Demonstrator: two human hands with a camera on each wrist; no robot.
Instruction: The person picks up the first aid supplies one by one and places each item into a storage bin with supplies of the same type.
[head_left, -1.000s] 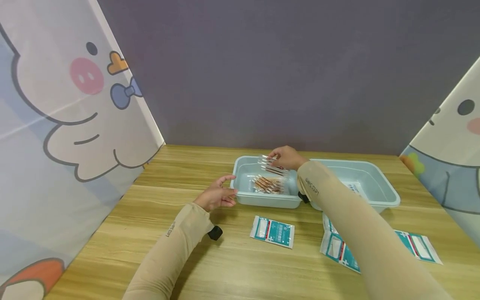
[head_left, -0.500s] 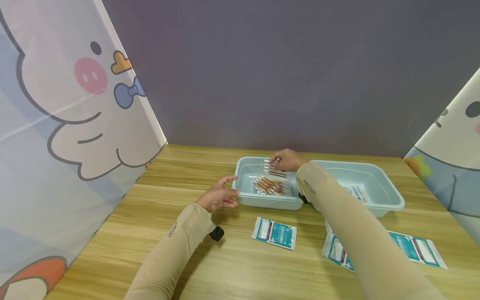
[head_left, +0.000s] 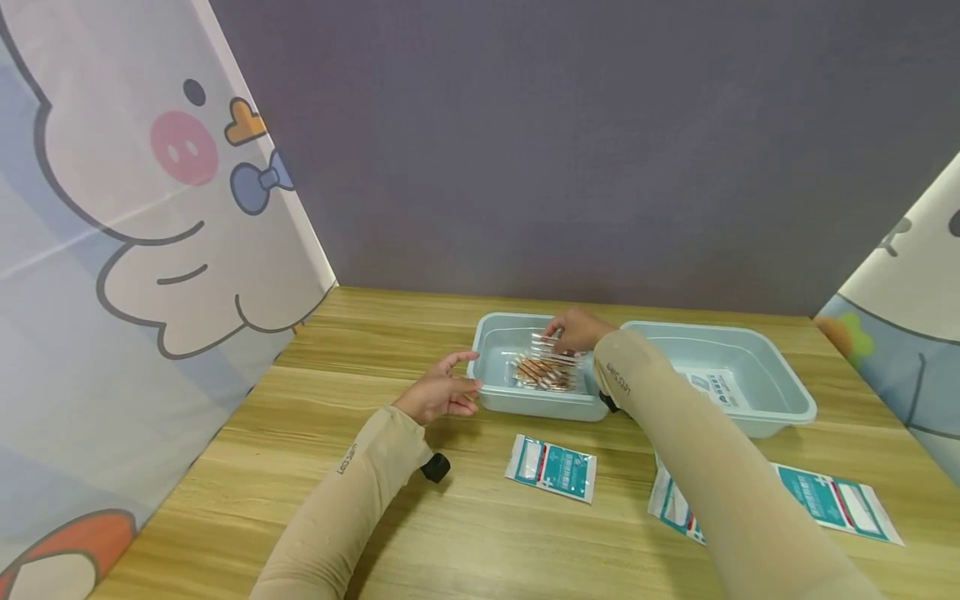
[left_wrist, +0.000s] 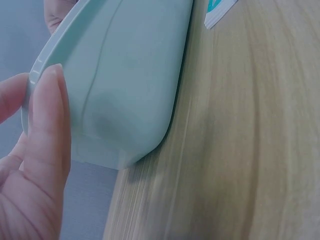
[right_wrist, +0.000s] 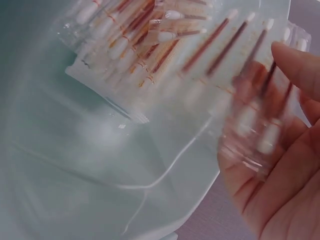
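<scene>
My left hand [head_left: 441,390] touches the left end of a pale blue-green plastic basin [head_left: 540,403], thumb and forefinger spread against its rim. In the left wrist view, the thumb lies on the basin's outer wall. My right hand [head_left: 576,330] reaches over the basin's right side. Between thumb and fingers it pinches a clear packet of cotton swabs [right_wrist: 260,100] with red-brown sticks, blurred in places. Below, inside the basin, several more clear packets of cotton swabs [head_left: 543,372] lie piled together.
A second basin [head_left: 772,367] stands to the right, with a white printed sheet or packet [head_left: 716,386] on its floor. Teal-and-white packets lie in front: one packet [head_left: 553,468] in the middle, another packet [head_left: 836,500] at right, and more partly under my right sleeve.
My right hand has lowered the packet of cotton swabs toward the pile in the basin. My left hand stays at the rim. The head view has shifted slightly.
</scene>
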